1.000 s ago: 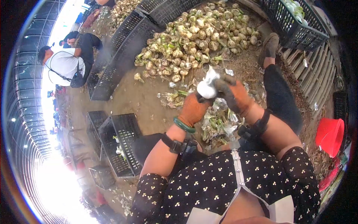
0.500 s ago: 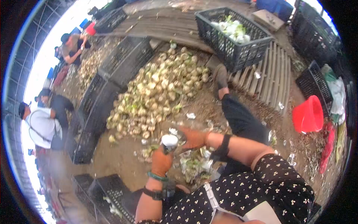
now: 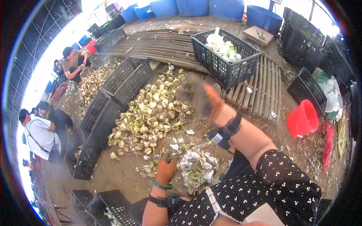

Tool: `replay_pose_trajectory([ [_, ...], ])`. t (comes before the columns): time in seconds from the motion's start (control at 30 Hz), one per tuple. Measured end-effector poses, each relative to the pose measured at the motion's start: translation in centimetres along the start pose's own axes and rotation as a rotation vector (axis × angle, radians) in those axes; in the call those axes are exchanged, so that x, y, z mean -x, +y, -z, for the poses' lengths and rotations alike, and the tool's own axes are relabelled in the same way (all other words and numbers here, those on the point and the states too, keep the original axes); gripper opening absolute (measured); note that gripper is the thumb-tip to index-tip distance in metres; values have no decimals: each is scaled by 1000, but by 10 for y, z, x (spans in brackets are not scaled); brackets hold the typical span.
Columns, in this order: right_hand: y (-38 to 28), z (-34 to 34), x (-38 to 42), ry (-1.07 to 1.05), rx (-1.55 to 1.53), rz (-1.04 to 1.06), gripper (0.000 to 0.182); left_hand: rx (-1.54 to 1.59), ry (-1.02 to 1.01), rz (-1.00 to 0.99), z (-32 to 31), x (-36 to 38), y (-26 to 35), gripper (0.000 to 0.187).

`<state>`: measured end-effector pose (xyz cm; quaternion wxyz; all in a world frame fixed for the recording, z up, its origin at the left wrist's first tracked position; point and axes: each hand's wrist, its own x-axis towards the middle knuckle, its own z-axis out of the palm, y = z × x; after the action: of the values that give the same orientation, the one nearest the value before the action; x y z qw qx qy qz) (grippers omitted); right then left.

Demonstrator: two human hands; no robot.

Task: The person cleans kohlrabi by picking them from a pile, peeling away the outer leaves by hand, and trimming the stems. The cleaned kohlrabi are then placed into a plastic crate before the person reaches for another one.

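My right hand (image 3: 201, 96), in an orange glove with dark fingers, reaches forward between the heap and the crate. It is smeared by motion, but its fingers look stretched out with no bulb in them. A peeled white bulb (image 3: 215, 40) with an upright stalk shows over the black crate (image 3: 226, 69), among other white bulbs (image 3: 230, 52). My left hand (image 3: 166, 170), gloved in orange, is low over the ground with curled fingers; I cannot tell what they hold. Beside it lies a pile of white and green peelings (image 3: 198, 165). Unpeeled bulbs (image 3: 151, 109) form a heap ahead.
Black crates (image 3: 100, 101) line the heap's left side; others (image 3: 109, 203) stand near my left arm. The filled crate rests on slats (image 3: 264, 86). A red bucket (image 3: 301, 118) stands at right. Persons (image 3: 41, 133) sit at left. Blue tubs (image 3: 192, 7) stand at the back.
My right hand has moved from beside the left one out toward the crate. The white bulb has left my left hand, and one now shows over the crate. The view has shifted.
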<state>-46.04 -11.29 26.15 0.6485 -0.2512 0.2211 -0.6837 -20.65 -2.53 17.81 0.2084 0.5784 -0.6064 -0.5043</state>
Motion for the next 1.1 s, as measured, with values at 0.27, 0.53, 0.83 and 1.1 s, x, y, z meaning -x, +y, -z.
replay_pose_trajectory([
  [0.27,46,14,60,-171,-186,-310,49,116,-171,-260,8,-13,3,61],
  [0.53,64,-12,79,25,106,-307,43,47,143,-546,-4,-4,18,65],
  [0.83,72,-46,87,-180,102,-436,52,-813,93,-176,21,-28,-22,62],
  [1.1,93,-35,95,-433,1018,-154,34,27,87,-493,22,28,28,89],
])
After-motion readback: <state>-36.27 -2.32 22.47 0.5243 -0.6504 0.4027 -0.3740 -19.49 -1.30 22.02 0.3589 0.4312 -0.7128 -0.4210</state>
